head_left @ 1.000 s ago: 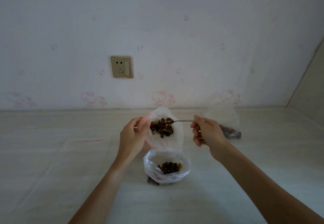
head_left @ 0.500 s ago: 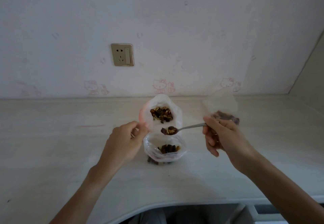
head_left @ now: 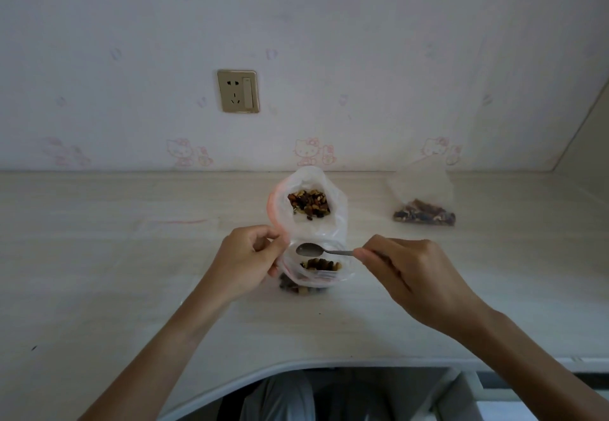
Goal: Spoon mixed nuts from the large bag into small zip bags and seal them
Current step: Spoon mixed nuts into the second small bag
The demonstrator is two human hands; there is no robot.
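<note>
At frame center my left hand [head_left: 248, 264] pinches the rims of the large bag [head_left: 308, 203] and small bag [head_left: 318, 267] on the bench [head_left: 131, 289]. My right hand [head_left: 412, 275] grips an empty spoon [head_left: 311, 250] over the small bag's nuts [head_left: 320, 264].

A pale wood-grain counter [head_left: 99, 272] ran the width of the view; its front edge curved inward at the bottom; a few dark specks lay on it, one near the left edge [head_left: 34, 348], another near the middle [head_left: 319, 313]. Behind it rose a white wall [head_left: 362, 41] printed with faint pink cartoon cats [head_left: 308, 152] in a row just above the counter; a gold-coloured socket [head_left: 238, 91] with a switch at its right side sat on the wall, left of centre. At far right a plain angled panel [head_left: 590, 144] met the wall. Below the counter edge something grey [head_left: 280, 401] showed, too dim to identify.
</note>
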